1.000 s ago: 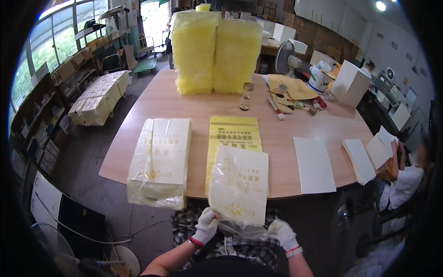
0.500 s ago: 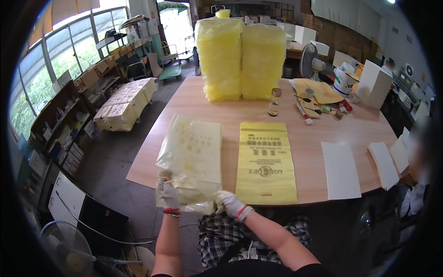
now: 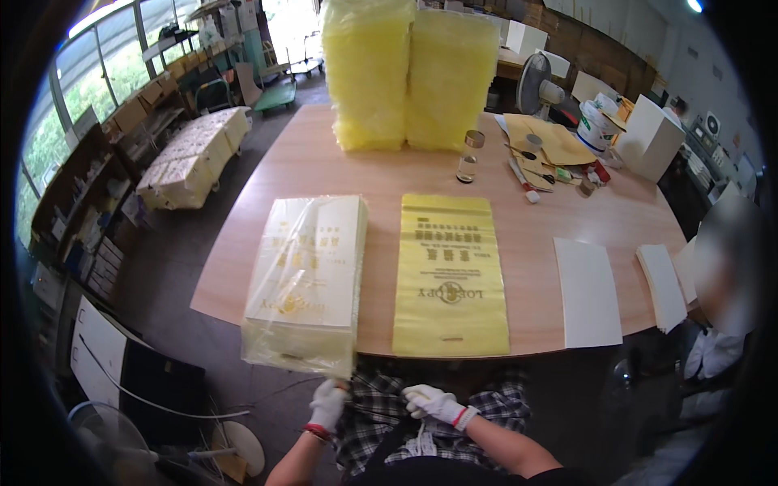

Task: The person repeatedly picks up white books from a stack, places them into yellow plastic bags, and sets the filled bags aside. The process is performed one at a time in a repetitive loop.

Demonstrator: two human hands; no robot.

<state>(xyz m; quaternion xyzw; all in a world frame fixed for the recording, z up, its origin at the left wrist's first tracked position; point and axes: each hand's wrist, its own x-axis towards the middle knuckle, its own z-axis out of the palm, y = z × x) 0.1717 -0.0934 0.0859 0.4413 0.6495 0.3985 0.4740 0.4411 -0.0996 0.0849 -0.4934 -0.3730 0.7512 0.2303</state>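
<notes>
A clear plastic bag (image 3: 267, 344) with a stack of white paper (image 3: 336, 235) inside lies on the left of the table, its near end sticking out past the front edge. My left hand (image 3: 327, 405), in a white glove, is just below the bag's near right corner with its fingers closed; whether it touches the plastic I cannot tell. Over my lap is my right hand (image 3: 435, 403), also gloved, fingers curled in and apart from the bag. What either hand holds, if anything, is hidden. Right of the bag lies a flat pile of yellow printed bags (image 3: 450, 267).
Two tall yellow stacks of bags (image 3: 365, 81) stand at the table's back. Near them are a glass jar (image 3: 468, 158), a white bucket (image 3: 598, 125) and brown paper (image 3: 559, 138). White sheets (image 3: 587, 292) lie at right, beside a seated person (image 3: 721, 267). A floor fan (image 3: 109, 437) stands lower left.
Both hands have come down from the bag's near end toward my lap. The plastic, bunched up before, now lies spread flat over the paper. The whole view has tilted slightly.
</notes>
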